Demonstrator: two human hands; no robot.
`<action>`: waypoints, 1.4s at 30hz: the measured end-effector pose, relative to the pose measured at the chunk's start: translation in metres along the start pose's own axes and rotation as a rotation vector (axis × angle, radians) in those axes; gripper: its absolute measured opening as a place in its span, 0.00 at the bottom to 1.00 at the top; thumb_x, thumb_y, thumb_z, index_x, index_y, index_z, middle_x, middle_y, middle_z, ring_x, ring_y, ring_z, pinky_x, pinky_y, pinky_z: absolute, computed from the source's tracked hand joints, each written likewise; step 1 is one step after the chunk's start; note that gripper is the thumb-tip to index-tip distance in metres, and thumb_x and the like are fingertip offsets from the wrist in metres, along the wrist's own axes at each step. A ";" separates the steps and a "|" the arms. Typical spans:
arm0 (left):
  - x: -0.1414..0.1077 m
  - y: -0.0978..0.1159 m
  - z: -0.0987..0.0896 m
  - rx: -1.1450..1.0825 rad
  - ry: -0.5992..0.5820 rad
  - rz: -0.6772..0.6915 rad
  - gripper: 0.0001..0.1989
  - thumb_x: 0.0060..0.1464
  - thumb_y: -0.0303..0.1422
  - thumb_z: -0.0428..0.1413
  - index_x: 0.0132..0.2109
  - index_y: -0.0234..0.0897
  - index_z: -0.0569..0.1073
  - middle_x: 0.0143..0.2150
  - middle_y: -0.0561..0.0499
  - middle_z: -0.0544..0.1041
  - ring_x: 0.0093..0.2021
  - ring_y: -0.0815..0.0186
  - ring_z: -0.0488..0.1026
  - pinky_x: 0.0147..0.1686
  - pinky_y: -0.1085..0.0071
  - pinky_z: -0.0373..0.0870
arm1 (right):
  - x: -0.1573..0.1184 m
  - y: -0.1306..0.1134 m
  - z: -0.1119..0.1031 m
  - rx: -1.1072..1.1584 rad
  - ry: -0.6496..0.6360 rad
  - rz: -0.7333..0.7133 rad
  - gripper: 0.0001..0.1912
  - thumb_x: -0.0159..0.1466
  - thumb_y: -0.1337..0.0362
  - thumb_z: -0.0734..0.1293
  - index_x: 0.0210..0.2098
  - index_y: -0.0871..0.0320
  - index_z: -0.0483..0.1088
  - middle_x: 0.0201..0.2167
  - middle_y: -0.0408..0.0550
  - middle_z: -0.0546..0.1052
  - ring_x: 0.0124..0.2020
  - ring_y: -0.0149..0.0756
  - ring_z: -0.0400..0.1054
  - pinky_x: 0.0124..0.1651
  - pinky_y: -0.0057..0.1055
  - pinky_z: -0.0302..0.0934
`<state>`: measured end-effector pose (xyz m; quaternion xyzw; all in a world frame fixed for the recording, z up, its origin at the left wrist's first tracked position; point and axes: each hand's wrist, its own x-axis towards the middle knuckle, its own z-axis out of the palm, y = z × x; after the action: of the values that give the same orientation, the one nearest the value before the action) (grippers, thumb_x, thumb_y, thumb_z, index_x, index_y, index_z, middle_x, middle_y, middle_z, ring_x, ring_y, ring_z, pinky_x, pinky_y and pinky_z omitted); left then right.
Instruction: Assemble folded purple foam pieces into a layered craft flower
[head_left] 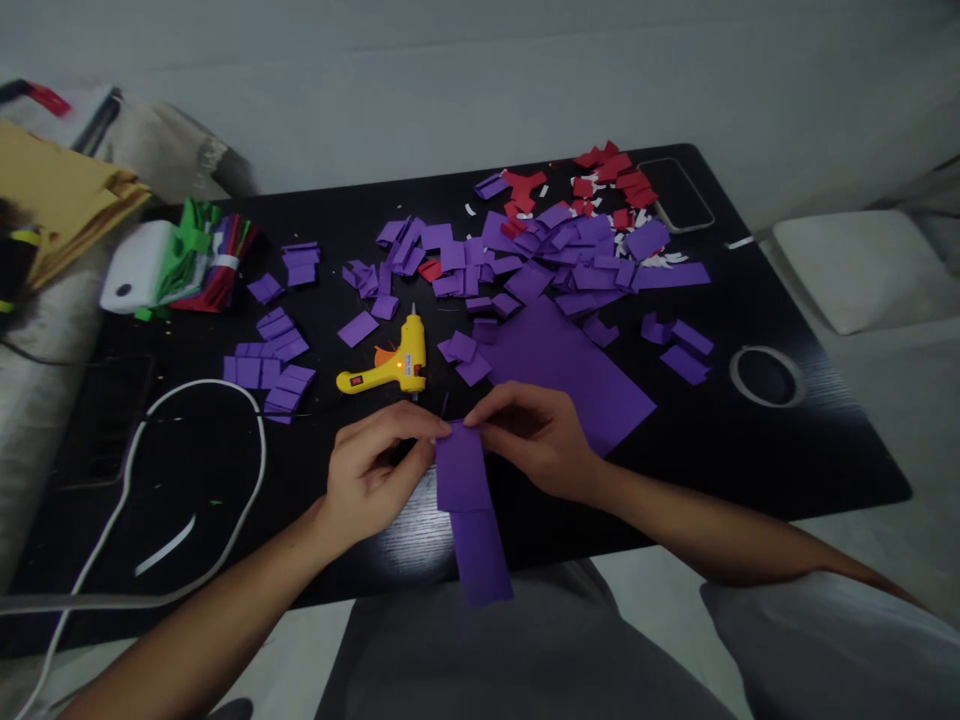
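A purple paper strip point(480, 555), folded over on itself near its top, hangs between my hands at the front of the black table. My left hand point(379, 470) pinches its upper left corner between thumb and fingers. At the upper right corner, my right hand point(536, 435) pinches the same fold. The lower end of the strip reaches past the table's edge over my lap. Just beyond my left hand lies a yellow glue gun point(397, 362) with a small orange light on. A larger purple sheet point(562, 360) lies behind my right hand, partly covered by it.
Many folded purple pieces point(577, 250) are heaped at the back, with red pieces point(619, 175) behind them. Folded purple pieces point(259, 365) also lie at left. A white cable point(262, 450) loops across the left side. A tape roll point(765, 377) sits at right.
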<state>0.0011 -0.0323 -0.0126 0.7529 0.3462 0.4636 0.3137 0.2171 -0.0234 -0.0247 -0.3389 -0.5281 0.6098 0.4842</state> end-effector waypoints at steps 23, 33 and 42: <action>0.014 0.007 -0.002 -0.276 -0.049 -0.540 0.07 0.60 0.38 0.66 0.41 0.40 0.84 0.35 0.50 0.84 0.34 0.65 0.80 0.33 0.73 0.75 | -0.001 -0.001 -0.001 -0.287 0.001 -0.170 0.06 0.66 0.70 0.73 0.42 0.56 0.76 0.37 0.46 0.84 0.36 0.32 0.80 0.42 0.29 0.77; 0.010 0.007 0.004 -0.237 -0.004 -0.539 0.07 0.54 0.33 0.70 0.39 0.38 0.82 0.30 0.53 0.81 0.30 0.69 0.77 0.32 0.75 0.75 | -0.001 0.000 0.000 -0.263 0.011 -0.149 0.06 0.64 0.70 0.73 0.41 0.57 0.76 0.37 0.46 0.83 0.37 0.32 0.81 0.43 0.28 0.76; 0.011 0.007 0.005 -0.233 0.021 -0.535 0.06 0.53 0.32 0.70 0.38 0.38 0.83 0.29 0.53 0.83 0.28 0.70 0.79 0.30 0.76 0.75 | 0.000 0.002 0.000 -0.245 0.007 -0.108 0.06 0.64 0.69 0.72 0.41 0.56 0.77 0.38 0.46 0.84 0.37 0.32 0.80 0.44 0.30 0.77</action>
<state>0.0105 -0.0281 -0.0039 0.5890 0.4800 0.4089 0.5054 0.2168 -0.0237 -0.0264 -0.3687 -0.6145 0.5127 0.4729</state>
